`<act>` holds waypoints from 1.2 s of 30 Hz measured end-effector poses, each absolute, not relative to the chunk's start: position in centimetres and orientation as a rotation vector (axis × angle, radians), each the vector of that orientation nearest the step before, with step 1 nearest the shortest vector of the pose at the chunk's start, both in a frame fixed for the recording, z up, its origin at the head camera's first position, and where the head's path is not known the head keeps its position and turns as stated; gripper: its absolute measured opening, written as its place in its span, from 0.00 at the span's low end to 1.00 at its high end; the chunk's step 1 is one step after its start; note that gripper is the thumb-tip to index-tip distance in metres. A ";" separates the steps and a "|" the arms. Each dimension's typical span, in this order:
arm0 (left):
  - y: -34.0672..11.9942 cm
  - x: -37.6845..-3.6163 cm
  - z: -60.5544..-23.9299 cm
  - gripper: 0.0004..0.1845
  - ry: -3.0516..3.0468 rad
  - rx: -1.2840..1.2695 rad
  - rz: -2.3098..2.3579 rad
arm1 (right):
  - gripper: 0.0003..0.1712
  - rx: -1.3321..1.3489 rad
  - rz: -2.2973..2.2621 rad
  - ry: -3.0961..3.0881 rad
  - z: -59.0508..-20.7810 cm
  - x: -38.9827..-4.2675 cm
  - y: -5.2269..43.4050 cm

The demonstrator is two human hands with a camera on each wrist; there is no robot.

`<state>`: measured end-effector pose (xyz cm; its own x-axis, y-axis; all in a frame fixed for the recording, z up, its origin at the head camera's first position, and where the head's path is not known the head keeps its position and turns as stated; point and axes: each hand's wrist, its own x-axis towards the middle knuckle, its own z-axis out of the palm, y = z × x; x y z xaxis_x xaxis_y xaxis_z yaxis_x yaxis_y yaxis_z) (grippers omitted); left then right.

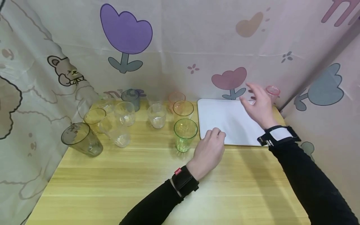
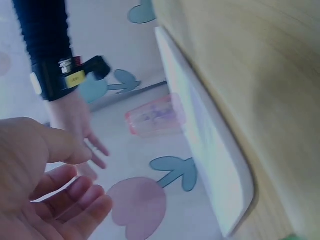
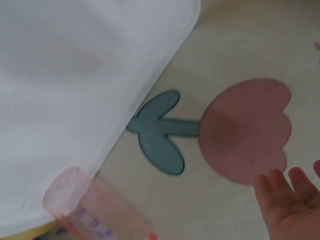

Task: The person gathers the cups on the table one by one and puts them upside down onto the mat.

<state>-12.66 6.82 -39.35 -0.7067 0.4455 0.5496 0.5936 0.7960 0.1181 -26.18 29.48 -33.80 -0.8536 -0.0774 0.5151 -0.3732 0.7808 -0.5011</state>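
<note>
My right hand (image 1: pixel 260 106) is held above the right part of a white tray (image 1: pixel 219 122), fingers spread and nothing in them. Beside it, at the tray's far right corner, stands a pink glass (image 1: pixel 272 91); the right wrist view also shows this pink glass (image 3: pixel 95 210) below the hand (image 3: pixel 295 200). Over the tray's near left edge is my left hand (image 1: pixel 209 153), its fingers loosely bent. In the left wrist view that hand (image 2: pixel 55 195) is empty. A green glass (image 1: pixel 185 137) stands on the table just left of it.
Behind the green glass are an amber glass (image 1: pixel 182 109) and an orange-pink one (image 1: pixel 176 96). Further left stand several clear glasses (image 1: pixel 157 117), a yellow glass (image 1: pixel 95 117), a grey glass (image 1: pixel 84 142) and a blue-grey one (image 1: pixel 131 97). A printed curtain (image 1: pixel 180 37) hangs behind the table (image 1: pixel 126 187).
</note>
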 end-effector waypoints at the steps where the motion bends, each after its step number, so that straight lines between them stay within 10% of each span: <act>1: 6.5 -12.4 -39.0 0.10 -2.446 -0.775 -0.429 | 0.32 0.361 0.849 -2.489 -34.1 -25.9 29.0; 14: 2.5 -11.3 -37.3 0.17 -2.186 -0.728 -0.784 | 0.25 0.659 0.883 -2.450 -37.8 -23.3 24.1; 36: -5.3 -12.5 -39.7 0.64 -2.256 -0.397 -1.351 | 0.11 0.855 0.773 -2.927 -42.7 -20.7 20.4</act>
<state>-12.49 -5.26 -39.68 -0.8437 0.0027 0.5368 0.4744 0.4715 0.7434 -20.65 20.40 -42.67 -0.8524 -0.5067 0.1293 -0.5044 0.7316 -0.4586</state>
